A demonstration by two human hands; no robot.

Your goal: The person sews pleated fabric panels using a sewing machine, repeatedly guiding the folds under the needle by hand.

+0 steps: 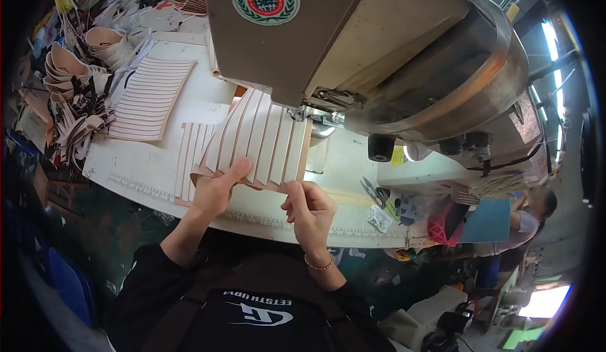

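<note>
A striped panel point(255, 140) of pale strips on a tan backing lies under the head of a sewing machine point(284, 49), its right side close to the needle area. My left hand point(214, 191) grips its near left edge, thumb on top and the other fingers underneath. At the near right corner, my right hand point(310, 213) pinches the panel's edge between thumb and curled fingers. Part of another striped piece point(189, 156) shows beneath the panel on the left. Farther left, a similar striped panel point(154, 99) lies flat on the white table point(132, 162).
Stacks of curved pale pieces point(66, 65) and a heap of dark and light strips point(82, 121) crowd the table's left end. Scissors point(372, 191) and a small plastic bag point(380, 218) lie right of my hand. Another person point(527, 222) is at the far right.
</note>
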